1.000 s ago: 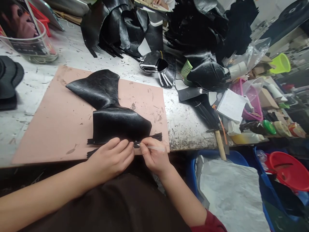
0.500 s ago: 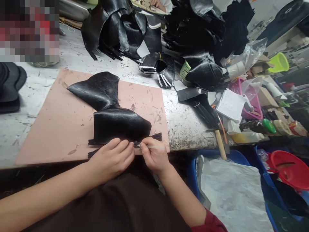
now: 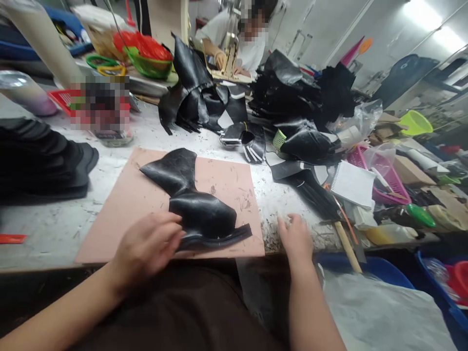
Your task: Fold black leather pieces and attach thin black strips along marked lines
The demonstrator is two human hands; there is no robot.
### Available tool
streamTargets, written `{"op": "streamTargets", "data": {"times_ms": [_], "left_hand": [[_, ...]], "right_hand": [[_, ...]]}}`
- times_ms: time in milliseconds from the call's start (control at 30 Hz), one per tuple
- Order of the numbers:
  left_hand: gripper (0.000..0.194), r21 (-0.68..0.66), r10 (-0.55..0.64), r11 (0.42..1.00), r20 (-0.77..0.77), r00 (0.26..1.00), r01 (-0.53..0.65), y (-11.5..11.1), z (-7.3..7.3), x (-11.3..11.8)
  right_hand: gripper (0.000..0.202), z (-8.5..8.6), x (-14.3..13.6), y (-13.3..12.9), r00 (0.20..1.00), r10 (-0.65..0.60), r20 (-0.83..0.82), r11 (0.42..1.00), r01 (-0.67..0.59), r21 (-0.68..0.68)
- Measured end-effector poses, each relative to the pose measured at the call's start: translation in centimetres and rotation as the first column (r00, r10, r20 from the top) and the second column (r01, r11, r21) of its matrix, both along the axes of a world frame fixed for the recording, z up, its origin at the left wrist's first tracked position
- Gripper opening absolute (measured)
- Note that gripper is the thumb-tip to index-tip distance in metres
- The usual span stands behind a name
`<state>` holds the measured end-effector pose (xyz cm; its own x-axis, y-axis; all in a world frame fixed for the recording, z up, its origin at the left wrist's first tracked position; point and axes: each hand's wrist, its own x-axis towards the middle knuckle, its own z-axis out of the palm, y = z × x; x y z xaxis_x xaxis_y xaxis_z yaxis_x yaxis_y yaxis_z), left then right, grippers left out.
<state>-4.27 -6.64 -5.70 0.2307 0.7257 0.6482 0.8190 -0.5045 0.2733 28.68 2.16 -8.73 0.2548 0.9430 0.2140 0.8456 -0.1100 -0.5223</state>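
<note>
worn on the head, one camera looks forward and down across the workbench (image 3: 270, 200), close above it.

Left hand (image 3: 149, 246) half-curled, blurred — right hand (image 3: 297, 240) well apart from it, loosely spread.

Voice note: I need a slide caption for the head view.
Left hand near a black piece on a pink board, right hand over the table.
</note>
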Motion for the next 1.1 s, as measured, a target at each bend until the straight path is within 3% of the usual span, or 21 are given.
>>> {"op": "streamTargets", "data": {"times_ms": [33,67,100,167,233,267,300,367,433,500,567,600,667,733,767,800,867,900,967,1033,1100], "left_hand": [[0.009,-0.131,0.169,0.979,0.080,0.982,-0.158,0.1,0.1,-0.9],[0.012,-0.311,0.313,0.915,0.146,0.938,-0.257,0.2,0.2,-1.6],[0.018,-0.504,0.408,0.823,0.203,0.890,-0.262,0.4,0.2,-2.0],[0.030,-0.769,0.488,0.637,0.354,0.798,-0.048,0.7,0.0,-2.0],[0.042,-0.807,0.535,0.561,0.524,0.663,0.186,0.9,-0.2,-1.2],[0.046,-0.793,0.558,0.558,0.577,0.597,0.245,0.9,-0.3,-0.7],[0.048,-0.775,0.570,0.565,0.615,0.545,0.283,0.9,-0.4,-0.2],[0.046,-0.748,0.579,0.586,0.656,0.485,0.312,0.3,-0.3,0.5],[0.043,-0.741,0.578,0.591,0.665,0.473,0.319,-1.0,-0.2,0.5],[0.041,-0.761,0.573,0.566,0.639,0.512,0.316,-2.7,-0.1,-0.2],[0.040,-0.806,0.546,0.541,0.553,0.630,0.238,-4.6,0.1,-1.5],[0.039,-0.816,0.529,0.558,0.490,0.693,0.151,-5.4,0.3,-2.2],[0.032,-0.776,0.506,0.630,0.393,0.768,-0.019,-6.5,1.0,-3.1],[0.031,-0.729,0.488,0.685,0.459,0.742,0.001,-6.9,2.1,-3.3],[0.034,-0.722,0.478,0.684,0.553,0.682,0.106,-6.9,2.8,-3.1],[0.038,-0.711,0.483,0.660,0.649,0.587,0.242,-6.9,3.4,-2.8],[0.042,-0.645,0.552,0.615,0.763,0.337,0.453,-6.9,4.6,-2.0],[0.040,-0.619,0.598,0.607,0.769,0.227,0.498,-7.1,5.0,-1.7],[0.033,-0.615,0.663,0.626,0.743,0.088,0.480,-7.6,5.4,-1.9],[0.029,-0.630,0.672,0.682,0.740,0.021,0.371,-8.3,5.2,-3.1],[0.027,-0.610,0.619,0.773,0.785,0.002,0.176,-9.0,4.7,-5.3]], "right_hand": [[0.023,0.1,-0.9,-0.5,0.996,0.084,0.028,0.992,-0.086,0.092],[0.024,0.2,-2.4,-1.2,0.977,0.203,0.066,0.958,-0.212,0.191],[0.024,0.2,-4.4,-2.2,0.931,0.350,0.100,0.888,-0.364,0.282],[0.025,0.2,-9.4,-4.1,0.752,0.641,0.153,0.661,-0.642,0.388],[0.021,0.3,-14.2,-5.7,0.569,0.790,0.228,0.445,-0.788,0.425],[0.015,0.4,-16.0,-6.1,0.535,0.817,0.213,0.398,-0.791,0.464],[0.010,0.7,-17.0,-6.2,0.552,0.821,0.144,0.417,-0.753,0.509],[0.007,1.6,-16.7,-5.4,0.654,0.738,-0.168,0.618,-0.554,0.558],[0.010,3.2,-13.5,-3.5,0.684,0.508,-0.524,0.840,-0.260,0.476],[0.012,5.2,-8.7,-1.5,0.620,0.360,-0.697,0.879,0.024,0.475],[0.013,7.1,-4.7,-0.1,0.625,0.356,-0.694,0.764,0.233,0.602],[0.012,7.8,-3.7,0.1,0.674,0.358,-0.646,0.715,0.248,0.654],[0.008,8.7,-4.1,-0.5,0.766,0.368,-0.528,0.701,0.145,0.698],[0.007,8.8,-7.5,-2.0,0.804,0.476,-0.358,0.702,-0.102,0.704],[0.004,8.7,-9.8,-2.9,0.780,0.606,-0.153,0.634,-0.359,0.685],[0.008,8.5,-12.2,-3.7,0.664,0.746,0.062,0.480,-0.600,0.640],[0.017,8.3,-16.5,-5.1,0.388,0.855,0.344,0.178,-0.843,0.508],[0.019,8.1,-18.2,-5.6,0.298,0.858,0.419,0.088,-0.887,0.452],[0.020,8.0,-20.6,-5.8,0.213,0.841,0.497,0.003,-0.921,0.389],[0.016,8.0,-22.1,-5.0,0.178,0.845,0.505,-0.029,-0.926,0.375],[0.018,7.9,-23.5,-3.1,0.188,0.893,0.409,0.020,-0.925,0.380]]}}
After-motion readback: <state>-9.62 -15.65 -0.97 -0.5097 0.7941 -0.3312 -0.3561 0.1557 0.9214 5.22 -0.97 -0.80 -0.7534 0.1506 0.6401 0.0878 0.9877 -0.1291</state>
